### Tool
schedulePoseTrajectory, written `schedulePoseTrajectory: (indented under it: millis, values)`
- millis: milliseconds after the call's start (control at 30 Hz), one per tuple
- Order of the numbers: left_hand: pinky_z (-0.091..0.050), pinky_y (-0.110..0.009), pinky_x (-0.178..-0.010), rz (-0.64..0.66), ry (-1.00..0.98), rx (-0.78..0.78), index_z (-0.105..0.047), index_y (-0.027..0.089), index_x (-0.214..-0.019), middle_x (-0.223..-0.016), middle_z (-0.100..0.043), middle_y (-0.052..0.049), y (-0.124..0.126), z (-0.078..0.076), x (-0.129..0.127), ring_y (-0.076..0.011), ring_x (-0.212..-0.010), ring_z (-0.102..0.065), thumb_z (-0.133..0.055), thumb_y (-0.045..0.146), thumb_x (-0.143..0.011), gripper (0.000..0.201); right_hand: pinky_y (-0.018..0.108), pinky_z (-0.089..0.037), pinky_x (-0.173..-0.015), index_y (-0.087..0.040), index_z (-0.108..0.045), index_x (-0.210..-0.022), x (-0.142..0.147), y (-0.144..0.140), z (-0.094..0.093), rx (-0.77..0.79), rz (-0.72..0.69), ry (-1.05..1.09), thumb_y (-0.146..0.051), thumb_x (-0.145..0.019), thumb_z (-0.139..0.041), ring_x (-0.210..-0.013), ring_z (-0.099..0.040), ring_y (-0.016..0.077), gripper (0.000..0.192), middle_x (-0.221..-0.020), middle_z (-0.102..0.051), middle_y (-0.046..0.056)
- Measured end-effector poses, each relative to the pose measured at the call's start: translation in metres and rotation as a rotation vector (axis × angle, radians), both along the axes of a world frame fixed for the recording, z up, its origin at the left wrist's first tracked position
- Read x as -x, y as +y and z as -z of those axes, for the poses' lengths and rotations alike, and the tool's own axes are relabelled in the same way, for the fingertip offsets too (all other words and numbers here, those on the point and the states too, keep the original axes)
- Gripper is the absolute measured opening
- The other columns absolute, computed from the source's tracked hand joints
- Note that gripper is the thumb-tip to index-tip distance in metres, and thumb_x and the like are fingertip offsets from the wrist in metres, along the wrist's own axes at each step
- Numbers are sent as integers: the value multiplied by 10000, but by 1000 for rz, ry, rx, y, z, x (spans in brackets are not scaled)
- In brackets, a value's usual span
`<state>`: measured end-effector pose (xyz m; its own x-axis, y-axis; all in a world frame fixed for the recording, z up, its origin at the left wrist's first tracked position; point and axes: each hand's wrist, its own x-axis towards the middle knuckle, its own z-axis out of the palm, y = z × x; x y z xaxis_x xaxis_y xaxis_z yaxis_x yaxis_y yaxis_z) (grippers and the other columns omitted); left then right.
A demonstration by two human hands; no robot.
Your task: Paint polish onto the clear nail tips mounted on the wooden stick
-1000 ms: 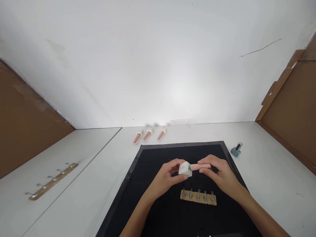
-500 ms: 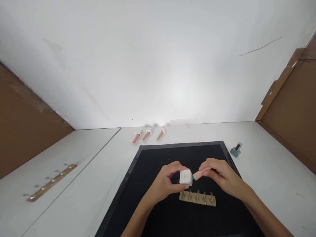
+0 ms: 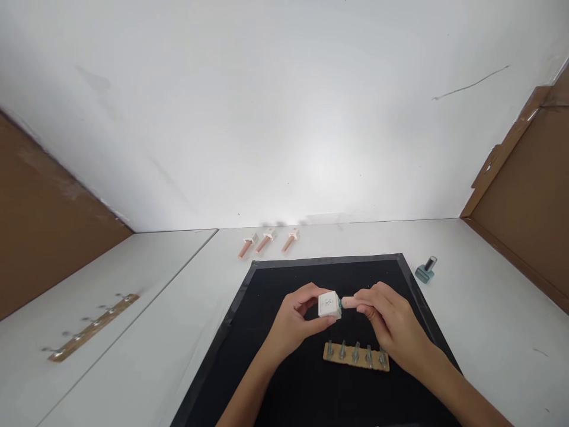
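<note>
Head view, showing both hands above a black mat [image 3: 302, 385]. From my remote station I have the left hand [image 3: 293, 320] grasping a square white nail-polish bottle [image 3: 329, 304] between thumb and fingers. With the right hand [image 3: 398, 326] I pinch its pink cap [image 3: 349, 302]. Bottle and cap lie roughly in line between the two hands, raised off the mat; teal shows at the joint, but I cannot tell whether the cap is fully seated. Just below the hands, nearer the wearer, I see a tan strip [image 3: 363, 358] bearing a row of five translucent nail tips [image 3: 356, 353]. Beyond the left hand, past the mat's far edge, three pink-capped polish bottles [image 3: 263, 245] lie on the white tabletop [image 3: 498, 296], caps toward the wearer. Well to the left of the left hand rests a second strip [image 3: 106, 317] with small stands. Beyond the right hand, outside the mat, sits a teal polish bottle [image 3: 424, 274] with a dark, shiny cap. I note a white wall [image 3: 284, 118] beyond both hands.
</note>
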<state>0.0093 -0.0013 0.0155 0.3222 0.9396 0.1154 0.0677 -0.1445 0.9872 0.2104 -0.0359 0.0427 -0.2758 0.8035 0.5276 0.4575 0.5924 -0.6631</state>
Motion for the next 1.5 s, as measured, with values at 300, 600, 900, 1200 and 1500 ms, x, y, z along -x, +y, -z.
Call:
schedulePoseTrajectory:
  millis: [300,600,900,1200,1500]
  values:
    - [-501,-292,-670,58,22,-37,-731,201,-873,-796,-632,-27,5,3,1,-180,-728,-606,-792,254,-604,281,256,-288,-459,-187,-702,-733,-17,17,5,664,-43,476,-385,-801,-649,-478,-355,115,216,-530,-461,-40]
    - [-492,-348,-870,-33,292,96,-603,207,-930,-965,-689,-43,13,10,7,-225,-954,-647,-633,323,-741,224,268,-289,-485,-202,-719,-785,-20,8,-14,585,63,769,-523,-723,-721,-496,-364,108,327,-551,-437,-41]
    - [-435,-398,-855,22,566,56,-586,219,-926,-955,-609,-38,13,22,3,-258,-952,-561,-596,289,-730,208,261,-278,-469,-206,-749,-789,-17,-5,-24,522,-62,815,-496,-787,-693,-467,-353,96,295,-495,-394,-54]
    - [-378,-260,-613,379,795,209,-493,228,-946,-814,-493,44,5,-8,28,-149,-692,-455,-615,203,-632,338,249,-280,-440,-182,-701,-711,-17,-5,-20,501,-45,871,-550,-807,-638,-418,-314,89,385,-417,-369,-69]
    - [-288,-247,-552,457,1061,128,-615,255,-924,-727,-518,46,-5,-10,1,-185,-717,-530,-732,306,-577,370,238,-228,-411,-179,-465,-406,-16,-5,-29,641,-16,893,-581,-768,-655,-362,-285,63,574,-353,-346,-67]
